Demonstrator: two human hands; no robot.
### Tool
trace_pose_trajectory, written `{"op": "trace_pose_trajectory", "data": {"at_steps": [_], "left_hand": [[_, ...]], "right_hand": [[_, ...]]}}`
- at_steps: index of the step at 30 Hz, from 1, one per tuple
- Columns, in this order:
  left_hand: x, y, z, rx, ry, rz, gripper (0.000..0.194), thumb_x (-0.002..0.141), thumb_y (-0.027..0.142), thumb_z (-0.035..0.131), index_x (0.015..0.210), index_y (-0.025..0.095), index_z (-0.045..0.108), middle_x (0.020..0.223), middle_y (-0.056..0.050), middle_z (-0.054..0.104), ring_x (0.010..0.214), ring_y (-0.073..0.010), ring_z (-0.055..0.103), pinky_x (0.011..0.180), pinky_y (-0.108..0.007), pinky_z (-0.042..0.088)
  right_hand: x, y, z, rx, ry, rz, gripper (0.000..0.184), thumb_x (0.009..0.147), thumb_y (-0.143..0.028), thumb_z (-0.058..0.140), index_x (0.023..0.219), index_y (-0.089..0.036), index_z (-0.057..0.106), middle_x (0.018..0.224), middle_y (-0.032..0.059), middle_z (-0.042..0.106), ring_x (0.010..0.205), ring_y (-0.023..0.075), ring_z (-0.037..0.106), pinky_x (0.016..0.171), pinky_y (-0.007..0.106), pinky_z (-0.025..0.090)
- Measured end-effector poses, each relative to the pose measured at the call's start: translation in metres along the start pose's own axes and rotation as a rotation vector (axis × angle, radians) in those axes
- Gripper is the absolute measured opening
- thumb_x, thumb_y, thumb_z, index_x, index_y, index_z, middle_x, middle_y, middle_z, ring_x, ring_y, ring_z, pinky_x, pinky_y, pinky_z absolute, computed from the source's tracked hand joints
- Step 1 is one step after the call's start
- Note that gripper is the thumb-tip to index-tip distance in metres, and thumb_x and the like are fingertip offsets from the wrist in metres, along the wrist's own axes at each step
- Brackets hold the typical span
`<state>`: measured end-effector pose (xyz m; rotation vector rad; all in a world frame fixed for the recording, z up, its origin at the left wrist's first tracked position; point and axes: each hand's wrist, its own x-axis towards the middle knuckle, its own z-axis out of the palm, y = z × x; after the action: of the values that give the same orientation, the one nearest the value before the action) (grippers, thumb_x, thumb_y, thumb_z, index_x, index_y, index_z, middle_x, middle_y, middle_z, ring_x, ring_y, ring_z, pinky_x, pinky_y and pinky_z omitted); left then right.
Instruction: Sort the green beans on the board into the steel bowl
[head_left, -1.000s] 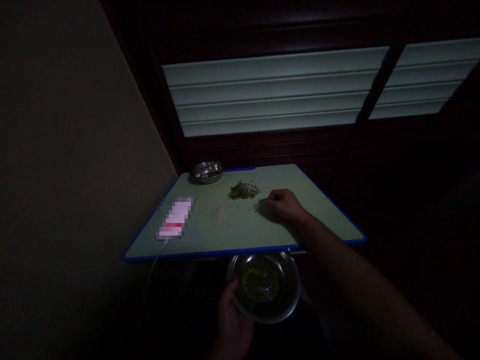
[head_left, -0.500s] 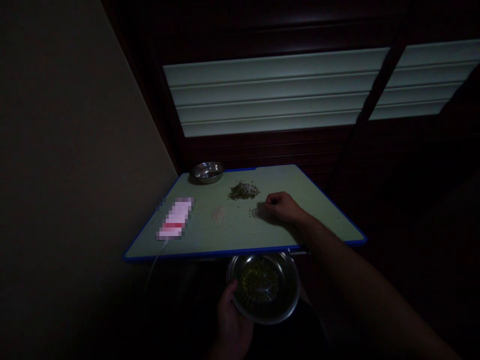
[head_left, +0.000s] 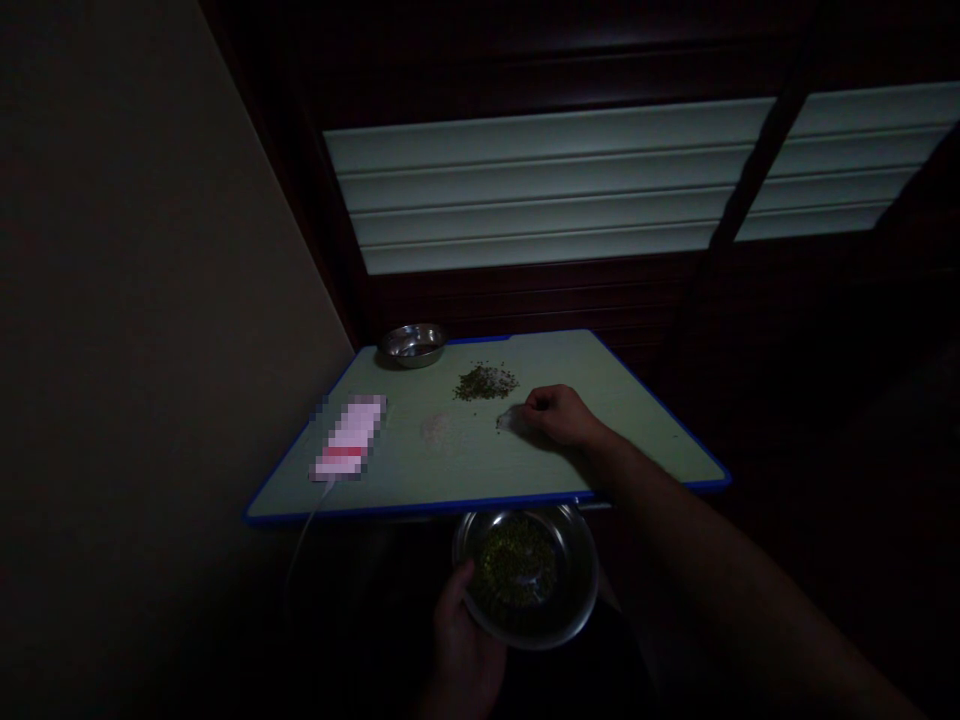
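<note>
My left hand (head_left: 466, 640) grips the left rim of a steel bowl (head_left: 577, 610), thumb over the edge, below the table's front edge. Small greenish grains (head_left: 517, 560) lie inside it. Over the right half of the light green tabletop, my right hand (head_left: 561, 414) is closed, fingers pinched. From its fingertips a small translucent spoon-like piece (head_left: 511, 420) reaches down to the board; its exact kind is too dim to tell. Just beyond lies a pile of brownish-green grains (head_left: 484, 382) with whitish bits. A faint patch of pale grains (head_left: 439, 430) is spread left of the hand.
A second steel bowl (head_left: 414, 346) stands at the table's back left corner. A blurred-out phone (head_left: 351, 438) with a white cable (head_left: 301, 540) lies at the left. The blue-edged table (head_left: 645, 460) stands by a wall (head_left: 150, 300) and dark louvred doors (head_left: 540, 190).
My right hand has shifted slightly left, and the translucent piece has moved or tilted beside a few loose grains. My left hand and its bowl hold still.
</note>
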<state>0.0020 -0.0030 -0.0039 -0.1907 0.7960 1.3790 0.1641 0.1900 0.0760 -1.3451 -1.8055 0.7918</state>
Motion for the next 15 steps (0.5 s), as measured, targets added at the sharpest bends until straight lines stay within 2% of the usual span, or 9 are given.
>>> {"op": "trace_pose_trajectory", "data": {"at_steps": [6,15], "left_hand": [[0.0008,-0.0001,0.0003,-0.001,0.02,-0.005,0.034,0.084,0.021,0.054,0.113,0.019,0.071,0.085,-0.007,0.079,0.086,-0.0245,0.073,0.099,-0.045,0.048],[-0.0012,0.0004,0.0002,0.017,0.032,-0.01,0.033,0.083,0.022,0.055,0.111,0.019,0.073,0.083,-0.007,0.079,0.089,-0.0256,0.073,0.098,-0.045,0.048]], "right_hand": [[0.0007,-0.0027,0.0023,-0.026,0.022,-0.014,0.015,0.064,-0.029,0.058,0.058,-0.016,0.059,0.053,-0.0021,0.051,0.053,0.0104,0.043,0.053,0.025,0.033],[0.0044,0.0063,0.0025,-0.076,0.135,0.03,0.013,0.066,-0.027,0.059,0.06,-0.016,0.061,0.053,-0.0008,0.055,0.053,0.0116,0.047,0.051,0.024,0.033]]}}
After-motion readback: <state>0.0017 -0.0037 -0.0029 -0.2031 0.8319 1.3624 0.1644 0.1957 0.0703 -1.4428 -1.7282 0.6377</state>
